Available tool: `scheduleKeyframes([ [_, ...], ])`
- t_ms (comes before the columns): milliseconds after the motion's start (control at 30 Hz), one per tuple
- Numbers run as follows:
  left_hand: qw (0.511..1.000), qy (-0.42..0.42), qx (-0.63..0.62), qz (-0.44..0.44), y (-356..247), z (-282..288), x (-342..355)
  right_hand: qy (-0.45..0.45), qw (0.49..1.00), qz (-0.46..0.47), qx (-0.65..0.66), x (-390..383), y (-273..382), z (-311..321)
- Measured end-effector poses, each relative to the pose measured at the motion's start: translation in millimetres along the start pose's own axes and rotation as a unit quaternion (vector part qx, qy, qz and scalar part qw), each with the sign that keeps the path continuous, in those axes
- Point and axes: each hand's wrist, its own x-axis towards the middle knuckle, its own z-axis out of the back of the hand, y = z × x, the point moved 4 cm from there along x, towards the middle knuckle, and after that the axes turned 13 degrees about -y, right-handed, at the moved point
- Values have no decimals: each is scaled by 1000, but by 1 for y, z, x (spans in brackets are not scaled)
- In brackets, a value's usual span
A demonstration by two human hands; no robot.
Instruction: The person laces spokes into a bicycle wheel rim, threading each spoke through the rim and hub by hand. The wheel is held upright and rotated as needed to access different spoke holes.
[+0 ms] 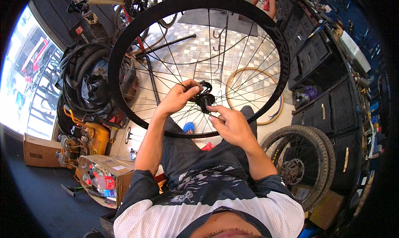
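A large bicycle wheel with a deep black rim [282, 57] and thin black spokes is held up in front of me above my lap. At its middle is a black hub [205, 100]. My left hand [178, 97] is closed on the hub's left side, thumb and fingers near its upper flange. At the hub's lower right end, my right hand [233, 127] has its index finger and thumb curled close together. Whatever those fingertips hold, if anything, is too small to make out.
Bundled black tyres [85, 67], a yellow compressor [97, 138] and a cardboard box of bottles [118, 171] are to the left. Thick-tyred wheels [328, 154] lean by dark cabinets [332, 109] on the right. A tan-edged tyre [279, 109] lies on the floor. Another person's legs [272, 7] show far off.
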Motion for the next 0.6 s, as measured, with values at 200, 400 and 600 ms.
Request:
scheduleKeyframes([
  [200,1000,-8,24,-6,11,5,3,13,998,-53,-30,6,6,-6],
  [400,1000,-16,3,-20,-2,0,-2,-24,998,-12,-53,4,6,-10],
  [600,999,-10,-1,-31,1,1,-1,-40,976,61,-203,13,21,-28],
])
